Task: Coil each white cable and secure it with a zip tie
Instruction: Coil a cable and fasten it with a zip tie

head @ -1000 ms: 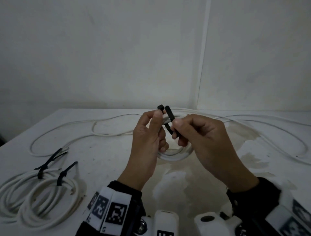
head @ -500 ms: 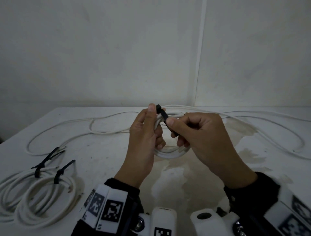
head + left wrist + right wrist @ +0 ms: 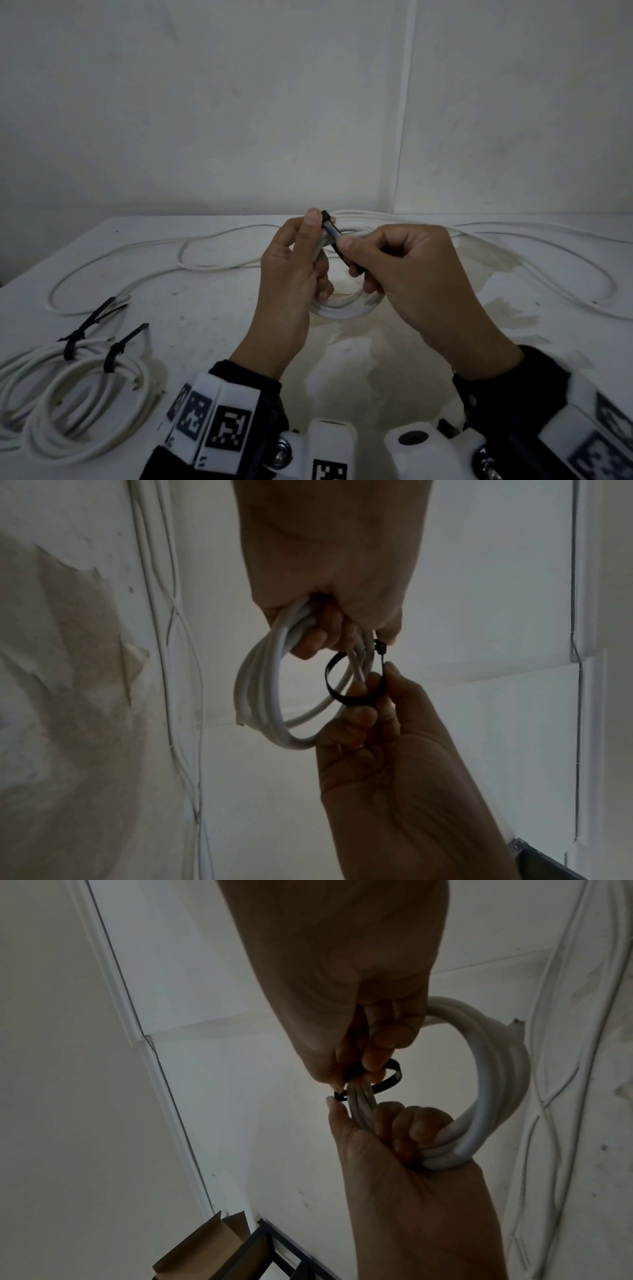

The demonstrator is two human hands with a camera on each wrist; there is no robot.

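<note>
- White tabletop [image 3: 212, 308], stained brown near the middle, set against a pale wall.
- Long loose white cables [image 3: 548, 260] spread flat along the far edge, from the left side over to the right side.
- Two finished coils [image 3: 68, 404] lying near the front left corner, each tied with a black zip tie [image 3: 114, 349], tails sticking up.
- Left hand [image 3: 291, 284] raised above the middle of the tabletop, fingers [image 3: 318, 639] curled tight round a small coil.
- Right hand [image 3: 407, 274] just beside the left one, thumb and fingers [image 3: 359, 693] pinched on the black strap.
- Small coil of white cable [image 3: 260, 685] held up in the air over the middle of the tabletop, several loops bunched together, one cut end [image 3: 517, 1026] poking out.
- Black zip tie in hand [image 3: 330, 680] looped loosely round one side of the small coil, its square head [image 3: 326, 216] up against the left thumb tip.
- Gap open between the strap loop and the cable strands, so not pulled snug yet.
- Brown cardboard box [image 3: 205, 1242] and a dark frame low down in the right wrist view.
</note>
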